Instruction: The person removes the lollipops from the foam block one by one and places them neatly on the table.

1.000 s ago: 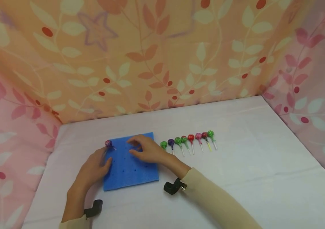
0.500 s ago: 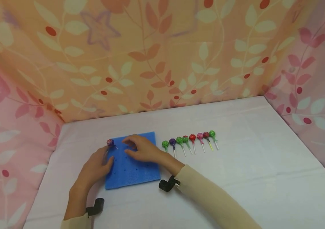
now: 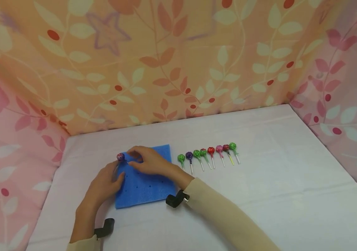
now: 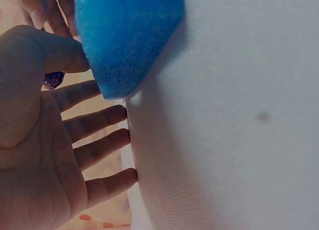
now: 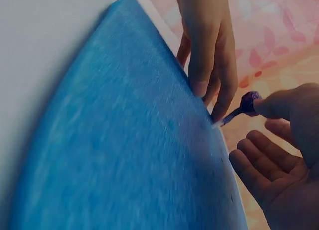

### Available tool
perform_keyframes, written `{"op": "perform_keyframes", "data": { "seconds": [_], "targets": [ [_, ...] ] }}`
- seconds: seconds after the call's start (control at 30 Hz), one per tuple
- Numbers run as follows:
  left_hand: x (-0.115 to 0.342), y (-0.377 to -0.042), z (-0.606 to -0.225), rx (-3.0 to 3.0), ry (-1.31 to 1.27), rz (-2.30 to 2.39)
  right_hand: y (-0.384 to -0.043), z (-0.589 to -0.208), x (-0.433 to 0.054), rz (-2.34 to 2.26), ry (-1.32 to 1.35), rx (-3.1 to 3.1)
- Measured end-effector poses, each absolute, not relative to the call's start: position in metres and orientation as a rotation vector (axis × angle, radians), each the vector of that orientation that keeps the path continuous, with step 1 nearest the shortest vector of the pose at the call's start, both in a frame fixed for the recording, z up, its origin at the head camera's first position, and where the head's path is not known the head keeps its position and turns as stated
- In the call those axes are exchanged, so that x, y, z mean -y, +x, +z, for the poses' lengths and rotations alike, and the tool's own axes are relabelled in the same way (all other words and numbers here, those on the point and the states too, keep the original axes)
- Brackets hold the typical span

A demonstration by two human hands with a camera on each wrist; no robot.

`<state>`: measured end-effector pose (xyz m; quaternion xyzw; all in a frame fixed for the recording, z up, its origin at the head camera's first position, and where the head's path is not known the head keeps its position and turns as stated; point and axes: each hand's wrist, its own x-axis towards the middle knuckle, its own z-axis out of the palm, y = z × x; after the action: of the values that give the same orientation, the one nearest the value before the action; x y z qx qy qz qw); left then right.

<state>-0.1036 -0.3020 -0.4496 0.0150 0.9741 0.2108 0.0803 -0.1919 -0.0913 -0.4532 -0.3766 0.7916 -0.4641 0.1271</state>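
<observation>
A blue foam board (image 3: 147,195) with small holes lies on the white-covered table. One lollipop (image 3: 120,157) in a purple-red wrapper stands at its far left corner, stick down in the foam. My left hand (image 3: 103,183) rests at the board's left edge, thumb on the top and straight fingers along the side. Over the upper part of the board, my right hand (image 3: 150,161) has its relaxed fingers spread near the lollipop. In the right wrist view, the right thumb (image 5: 276,104) overlaps the lollipop's head (image 5: 249,101); the stick stays bare of that hand's fingers.
Right of the board, several wrapped lollipops lie in a row, among them a purple one (image 3: 189,155), a red one (image 3: 211,151) and a green one (image 3: 232,145). Patterned cloth walls (image 3: 178,69) enclose the table's back and sides.
My right hand has moved left across the board, closer to the standing lollipop. My left hand keeps its place at the board's edge.
</observation>
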Motion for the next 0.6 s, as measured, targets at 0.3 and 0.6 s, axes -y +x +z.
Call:
{"op": "perform_keyframes", "data": {
  "seconds": [0.3, 0.6],
  "targets": [
    [0.301, -0.101, -0.446, -2.953, 0.066, 0.624, -0.192, -0.456, 0.117, -1.437, -1.091, -2.259],
    [0.301, -0.099, -0.446, -2.955, 0.080, 0.645, -0.190, -0.466, 0.130, -1.456, -1.089, -2.329]
  ]
}}
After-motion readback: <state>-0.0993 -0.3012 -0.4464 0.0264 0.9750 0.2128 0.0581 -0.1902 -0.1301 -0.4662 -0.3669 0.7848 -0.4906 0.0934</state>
